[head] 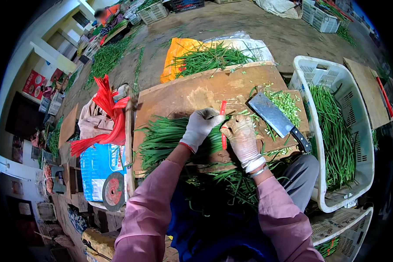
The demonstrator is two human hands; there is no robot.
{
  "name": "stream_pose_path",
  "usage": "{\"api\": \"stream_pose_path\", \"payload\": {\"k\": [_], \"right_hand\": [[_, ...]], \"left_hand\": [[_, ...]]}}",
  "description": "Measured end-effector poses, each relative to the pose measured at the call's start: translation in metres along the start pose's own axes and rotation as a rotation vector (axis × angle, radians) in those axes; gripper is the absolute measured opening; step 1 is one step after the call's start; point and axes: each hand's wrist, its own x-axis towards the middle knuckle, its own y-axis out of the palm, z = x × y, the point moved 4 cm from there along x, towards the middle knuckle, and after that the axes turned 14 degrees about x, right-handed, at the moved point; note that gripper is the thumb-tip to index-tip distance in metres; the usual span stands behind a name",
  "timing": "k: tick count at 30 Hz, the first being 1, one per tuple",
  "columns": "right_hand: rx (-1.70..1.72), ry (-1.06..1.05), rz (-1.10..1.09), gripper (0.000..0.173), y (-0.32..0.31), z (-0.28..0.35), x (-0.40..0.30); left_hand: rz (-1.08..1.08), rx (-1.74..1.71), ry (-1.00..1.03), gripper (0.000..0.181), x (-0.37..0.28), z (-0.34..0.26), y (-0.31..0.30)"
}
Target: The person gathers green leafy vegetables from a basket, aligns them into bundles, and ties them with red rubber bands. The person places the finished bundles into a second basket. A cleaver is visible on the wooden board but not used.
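A bunch of long green leafy stalks, probably garlic chives (160, 139), lies across a wooden board (177, 95). My left hand (201, 126), in a white glove, rests over the bunch and pinches the upper part of a red tie strip (223, 108). Beside it, my right hand (240, 132), in a thin stained glove, has its fingers curled at the strip's middle, near the cut end of the bunch. A cleaver (271, 114) with a black handle lies flat to the right, next to chopped pale stem ends (286, 103).
A white plastic crate (365, 163) of green stalks stands at right. More red strips (114, 127) hang at left, above a blue-and-white box (96, 170) and a grinding disc (113, 191). Loose greens (213, 59) lie beyond the board on sacks. A person (109, 14) sits far back left.
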Motion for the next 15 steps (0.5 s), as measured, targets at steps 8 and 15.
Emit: {"api": "stream_pose_path", "payload": {"k": [8,15], "right_hand": [[0.061,-0.001,-0.012,0.015,-0.003,-0.003,0.0],[0.306,0.094,0.042,0.012,-0.021,0.015,0.022]], "left_hand": [[-0.514,0.908,0.462,0.01,-0.048,-0.029,0.014],[-0.601,0.916,0.509,0.012,-0.055,-0.035,0.022]]}}
